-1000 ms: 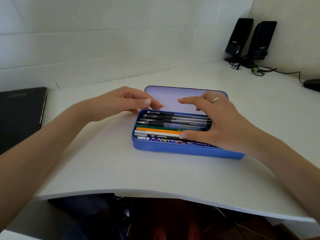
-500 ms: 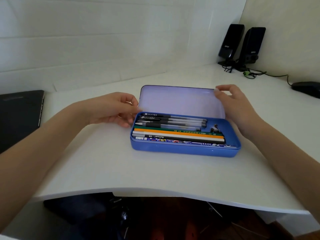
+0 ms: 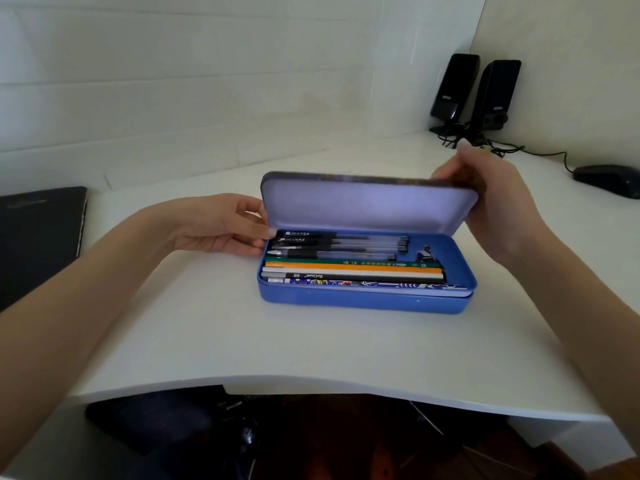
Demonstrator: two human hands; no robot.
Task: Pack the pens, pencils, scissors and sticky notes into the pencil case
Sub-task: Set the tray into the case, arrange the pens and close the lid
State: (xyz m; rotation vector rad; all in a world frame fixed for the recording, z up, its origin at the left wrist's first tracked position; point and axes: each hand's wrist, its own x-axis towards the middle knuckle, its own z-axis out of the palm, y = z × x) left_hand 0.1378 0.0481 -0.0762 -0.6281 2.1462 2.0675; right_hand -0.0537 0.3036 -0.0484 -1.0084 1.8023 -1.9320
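Since half a second back: lid (image 3: pixel 367 206) swung up from lying back to near upright, right hand (image 3: pixel 495 202) risen with it at the lid's right end, left hand (image 3: pixel 221 225) shifted little.

Blue pencil case (image 3: pixel 363 299) near the middle of the tabletop (image 3: pixel 311 348), long side facing the front edge. Inside the tray, clear-barrelled pens (image 3: pixel 337 242) along the back, pencils (image 3: pixel 353 270) in green, orange, white and a patterned one along the front, all lengthwise and below the rim. No scissors or sticky notes to be seen, in the tray or on the tabletop; possibly underneath, cannot tell.

Right hand curled round the lid's top right corner, thumb to the near side, fingers behind. Left hand relaxed and spread, fingertips against the case's left end wall, steadying it, gripping nothing.

Judged step: closing the lid, packing otherwise about done.

Risks from here: left fingertips close to the hinge end, likely pinched if not drawn clear as the lid drops. Any pen riding up on another could hold the lid off its seat. One-cornered push on the right could twist the lid and leave the left side unlatched, or slide the case toward the left edge without the bracing hand.

Further out: black laptop (image 3: pixel 38 237) at the left edge, two black speakers (image 3: pixel 474 91) in the back right corner, dark mouse (image 3: pixel 609 180) at the right edge.
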